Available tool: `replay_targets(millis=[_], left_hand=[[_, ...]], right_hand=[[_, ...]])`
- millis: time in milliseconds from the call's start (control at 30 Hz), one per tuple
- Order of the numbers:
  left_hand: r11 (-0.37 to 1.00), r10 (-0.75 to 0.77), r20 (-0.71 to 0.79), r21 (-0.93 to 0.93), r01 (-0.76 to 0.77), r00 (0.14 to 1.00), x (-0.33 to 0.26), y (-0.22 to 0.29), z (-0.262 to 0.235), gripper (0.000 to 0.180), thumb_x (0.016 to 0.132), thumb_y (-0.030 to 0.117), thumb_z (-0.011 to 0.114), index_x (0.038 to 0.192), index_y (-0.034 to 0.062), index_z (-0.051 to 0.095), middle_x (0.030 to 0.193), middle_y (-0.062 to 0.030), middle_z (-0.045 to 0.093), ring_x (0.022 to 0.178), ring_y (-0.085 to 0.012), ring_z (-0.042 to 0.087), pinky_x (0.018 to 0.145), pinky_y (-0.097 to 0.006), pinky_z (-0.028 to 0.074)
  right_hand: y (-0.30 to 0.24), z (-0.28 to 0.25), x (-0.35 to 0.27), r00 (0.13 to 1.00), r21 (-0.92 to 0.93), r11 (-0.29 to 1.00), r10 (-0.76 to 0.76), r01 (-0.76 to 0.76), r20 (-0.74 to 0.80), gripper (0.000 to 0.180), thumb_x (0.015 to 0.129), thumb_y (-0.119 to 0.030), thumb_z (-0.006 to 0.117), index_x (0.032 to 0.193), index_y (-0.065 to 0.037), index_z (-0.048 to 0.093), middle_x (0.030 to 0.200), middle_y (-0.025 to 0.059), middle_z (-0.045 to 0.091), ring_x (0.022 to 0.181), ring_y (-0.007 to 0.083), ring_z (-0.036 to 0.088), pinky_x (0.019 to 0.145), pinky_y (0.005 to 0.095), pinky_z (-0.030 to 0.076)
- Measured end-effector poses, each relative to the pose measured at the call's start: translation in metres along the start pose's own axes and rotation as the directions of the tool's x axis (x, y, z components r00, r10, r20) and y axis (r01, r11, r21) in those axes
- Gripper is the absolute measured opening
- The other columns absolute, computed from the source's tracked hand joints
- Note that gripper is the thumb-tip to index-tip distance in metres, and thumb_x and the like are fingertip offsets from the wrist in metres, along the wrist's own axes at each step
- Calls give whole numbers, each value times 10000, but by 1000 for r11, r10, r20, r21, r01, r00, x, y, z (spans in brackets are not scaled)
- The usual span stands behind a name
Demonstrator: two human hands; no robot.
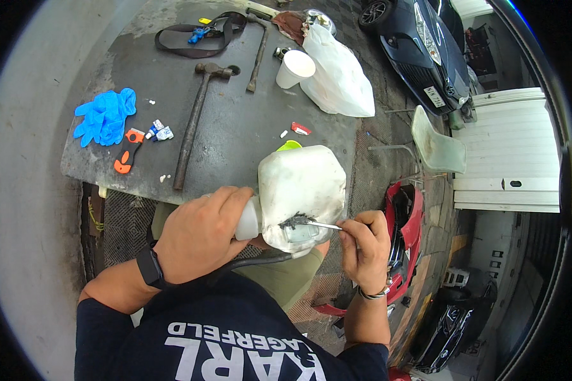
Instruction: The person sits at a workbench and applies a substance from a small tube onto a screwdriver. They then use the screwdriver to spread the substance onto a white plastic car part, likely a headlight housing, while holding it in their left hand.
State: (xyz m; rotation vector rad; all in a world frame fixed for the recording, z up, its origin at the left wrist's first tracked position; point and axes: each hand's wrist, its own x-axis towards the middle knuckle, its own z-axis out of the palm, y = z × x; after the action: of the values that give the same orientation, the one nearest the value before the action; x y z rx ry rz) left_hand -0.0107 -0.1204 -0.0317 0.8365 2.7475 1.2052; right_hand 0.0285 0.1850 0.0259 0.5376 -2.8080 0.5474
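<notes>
A white, smudged plastic tank (302, 178) is held over my lap at the table's near edge. My left hand (200, 232) is closed round its pale round neck (249, 219) on the left side. Between the fingertips of my right hand (367, 247) is a thin, light-coloured stick (325, 225); I cannot tell its material. Its tip touches a smear of dark grey paste (295, 220) on the tank's lower face. Just below the paste lies a clear, squarish patch (302, 233). A dark hose (260, 260) runs beneath the tank.
On the dark table (152, 82) lie a hammer (197, 120), an orange-and-black scraper (129, 151), small tubes (159, 131), blue gloves (105, 117) and a black strap (171, 43). A white cup (295, 68) stands beside a white plastic bag (337, 73). Right, a chair (435, 143) and red bumper (410, 228).
</notes>
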Motion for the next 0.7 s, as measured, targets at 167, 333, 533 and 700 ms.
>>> replay_targets(millis=[167,333,533,700], left_hand=[[1000,-4,-8,-7,4,1000,-3,1,-3,623,776,214,856,1299,-2,597,1139,-177,679,961,-364,712,806,-432,583],[1000,-7,-6,4,7,1000,-4,0,-2,619,776,210,853,1299,-5,602,1136,-179,681,959,-364,711,808,-433,582],[1000,21,-29,-8,-22,999,-4,3,-1,613,777,204,854,1297,-3,605,1140,-181,685,963,-371,712,812,-439,583],[1000,8,-20,-15,-9,1000,-5,2,-1,598,771,186,857,1285,3,610,1140,-177,689,965,-372,716,815,-444,582]], right_hand=[[1,-9,-2,1000,21,1000,5,-5,14,171,861,29,724,1026,-13,711,921,123,582,798,266,582,676,353,471],[-6,-16,0,999,70,997,25,-28,40,162,850,24,729,1006,-18,716,899,117,583,779,269,578,673,361,465],[-14,-13,7,997,3,999,-38,38,69,198,778,-2,762,968,-47,729,852,99,586,770,299,585,666,405,471],[-11,-16,10,996,-2,999,-34,34,86,182,780,-31,763,958,-53,731,821,100,580,749,308,581,651,422,469]])
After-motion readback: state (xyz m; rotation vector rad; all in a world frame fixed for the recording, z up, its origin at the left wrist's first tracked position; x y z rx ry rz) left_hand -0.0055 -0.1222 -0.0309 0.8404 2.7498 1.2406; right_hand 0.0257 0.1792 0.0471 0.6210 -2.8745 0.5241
